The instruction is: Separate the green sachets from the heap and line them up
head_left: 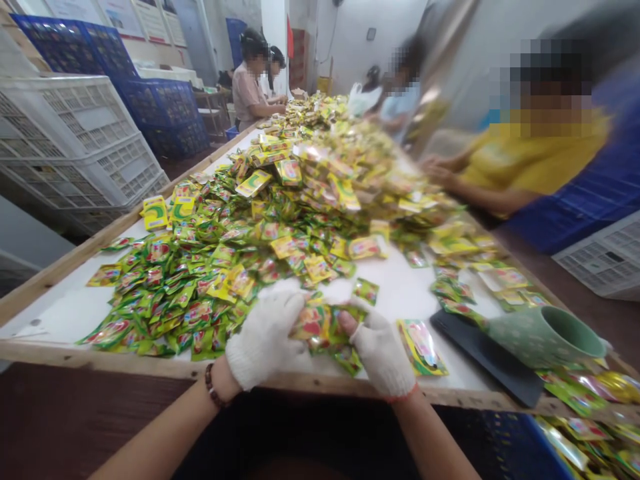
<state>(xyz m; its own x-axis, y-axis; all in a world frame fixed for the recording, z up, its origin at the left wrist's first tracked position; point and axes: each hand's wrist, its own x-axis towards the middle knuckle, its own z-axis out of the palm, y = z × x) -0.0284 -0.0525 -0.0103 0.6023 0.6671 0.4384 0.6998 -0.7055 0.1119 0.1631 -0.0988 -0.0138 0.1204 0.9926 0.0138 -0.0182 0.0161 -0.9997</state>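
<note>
My left hand (pixel 267 337), in a white knit glove with a beaded bracelet at the wrist, is closed around small green and yellow packets (pixel 314 324). My right hand (pixel 383 347), gloved with the thumb tip bare, grips the right side of the same bunch, thumb on top. How many packets are between the hands I cannot tell. Left of and beyond my hands spreads a large heap of similar green packets (pixel 175 287). One larger yellow and green packet (pixel 423 347) lies flat just right of my right hand.
A dark phone-like slab (pixel 485 357) and a green cup (pixel 545 337) lying on its side are at the right. Wooden edging (pixel 150 360) rims the table. White crates (pixel 75 147) stand left; a blue bin (pixel 545 447) of packets sits below right. Co-workers line both sides.
</note>
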